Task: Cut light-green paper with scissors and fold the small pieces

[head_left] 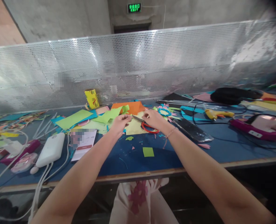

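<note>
My left hand (122,122) is closed in a pinch on a small piece of paper, mostly hidden by the fingertips. My right hand (153,119) grips a pair of scissors (138,118) whose blades point left, close to the left fingertips. Their red handles (150,130) show below the right hand. Under both hands lies a pale yellow sheet (134,129). A green paper square (148,152) and a small cut green scrap (129,138) are nearer the table's front edge. Right of the hands sits a blue and pink paper flower (164,111).
Green sheets (76,119) and an orange sheet (133,108) lie behind. At left are a lit phone (85,144) and a white power bank (51,149) with cables. A dark phone (192,130), yellow glue gun (218,114) and purple power strip (254,130) lie right. A perforated metal screen (133,68) stands behind.
</note>
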Demonstrator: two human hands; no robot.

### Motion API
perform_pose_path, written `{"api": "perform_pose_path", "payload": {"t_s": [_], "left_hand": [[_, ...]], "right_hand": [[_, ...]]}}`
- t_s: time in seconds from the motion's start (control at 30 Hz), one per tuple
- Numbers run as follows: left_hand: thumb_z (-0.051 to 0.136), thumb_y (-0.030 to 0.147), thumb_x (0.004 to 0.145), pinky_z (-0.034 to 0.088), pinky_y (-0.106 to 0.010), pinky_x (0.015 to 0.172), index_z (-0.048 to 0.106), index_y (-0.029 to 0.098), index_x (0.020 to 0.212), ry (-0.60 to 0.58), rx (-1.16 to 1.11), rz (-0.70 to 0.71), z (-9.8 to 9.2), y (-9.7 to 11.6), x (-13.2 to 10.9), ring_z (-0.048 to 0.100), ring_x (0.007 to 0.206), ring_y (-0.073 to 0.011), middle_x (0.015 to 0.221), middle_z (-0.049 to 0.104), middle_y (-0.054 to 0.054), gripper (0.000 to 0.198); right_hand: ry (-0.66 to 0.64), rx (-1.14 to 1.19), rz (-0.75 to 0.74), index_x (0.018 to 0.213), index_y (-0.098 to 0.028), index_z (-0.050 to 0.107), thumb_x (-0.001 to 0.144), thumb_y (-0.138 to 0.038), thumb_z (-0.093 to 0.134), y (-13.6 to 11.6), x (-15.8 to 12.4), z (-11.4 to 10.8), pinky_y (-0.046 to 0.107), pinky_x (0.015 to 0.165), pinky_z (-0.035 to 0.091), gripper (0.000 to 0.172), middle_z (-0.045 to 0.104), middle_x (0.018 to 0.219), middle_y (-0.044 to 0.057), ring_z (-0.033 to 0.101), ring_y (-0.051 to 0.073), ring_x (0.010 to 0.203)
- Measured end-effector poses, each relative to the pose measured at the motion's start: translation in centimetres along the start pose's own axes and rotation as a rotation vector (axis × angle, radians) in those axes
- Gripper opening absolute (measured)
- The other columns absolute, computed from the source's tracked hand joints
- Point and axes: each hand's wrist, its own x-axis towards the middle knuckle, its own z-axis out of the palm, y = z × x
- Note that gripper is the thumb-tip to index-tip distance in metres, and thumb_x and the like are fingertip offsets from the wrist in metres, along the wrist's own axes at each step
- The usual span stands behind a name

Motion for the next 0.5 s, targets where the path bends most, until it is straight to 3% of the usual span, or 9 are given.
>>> {"api": "perform_pose_path", "payload": {"t_s": [0.07,0.2,0.5], "left_hand": [[0.061,0.012,0.068,0.043,-0.017,0.058,0.061,0.012,0.062,0.045,-0.117,-0.028,-0.2,0.1,0.3,0.050,0.052,-0.0031,0.057,0.056,0.001,0.006],[0.057,0.001,0.069,0.048,-0.019,0.069,0.060,0.010,0.060,0.095,-0.322,-0.075,-0.3,0.3,0.4,0.059,0.061,-0.0067,0.060,0.060,-0.002,0.013],[0.059,0.005,0.069,0.049,-0.025,0.079,0.061,0.009,0.067,0.093,-0.356,0.028,-0.1,0.5,0.3,0.063,0.066,-0.0099,0.065,0.062,-0.003,0.005]], "right_hand": [[-0.116,-0.241,0.073,0.080,-0.012,0.058,0.075,-0.022,0.046,1.2,0.0,-0.2,0.032,0.073,0.039,0.017,0.060,0.090,0.016,0.055,0.025,0.089],[-0.420,-0.389,0.180,0.091,-0.009,0.059,0.072,-0.040,0.048,2.2,-0.1,-0.3,0.031,0.063,0.040,0.039,0.059,0.097,0.020,0.057,0.028,0.084],[-0.474,-0.341,0.196,0.093,-0.004,0.059,0.065,-0.030,0.050,1.5,0.1,0.3,0.027,0.053,0.039,0.039,0.063,0.092,0.021,0.060,0.025,0.077]]}}
